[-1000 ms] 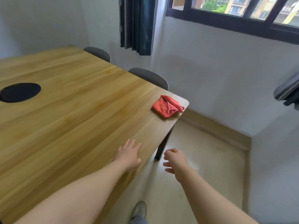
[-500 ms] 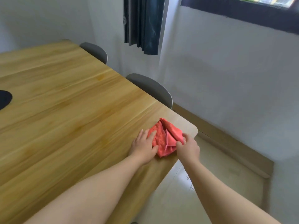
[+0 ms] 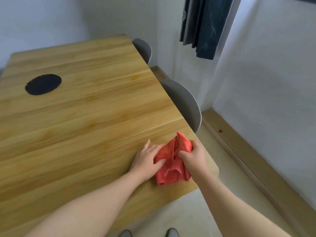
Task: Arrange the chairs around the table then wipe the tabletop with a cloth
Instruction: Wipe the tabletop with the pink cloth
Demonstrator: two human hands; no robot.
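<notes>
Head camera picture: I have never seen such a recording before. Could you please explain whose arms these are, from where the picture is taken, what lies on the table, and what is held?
No machine is here. A person wears one wide-angle camera on the head, so you look down along their own bare arms. The left hand lies with straight fingers against a red cloth; the right hand grips a bunched part of it. The cloth rests near the corner of a wooden table, which also carries a black round disc. A near grey chair and a far grey chair stand pushed in along the table's right edge. A dark curtain hangs on the wall, and shoes show at the bottom.
</notes>
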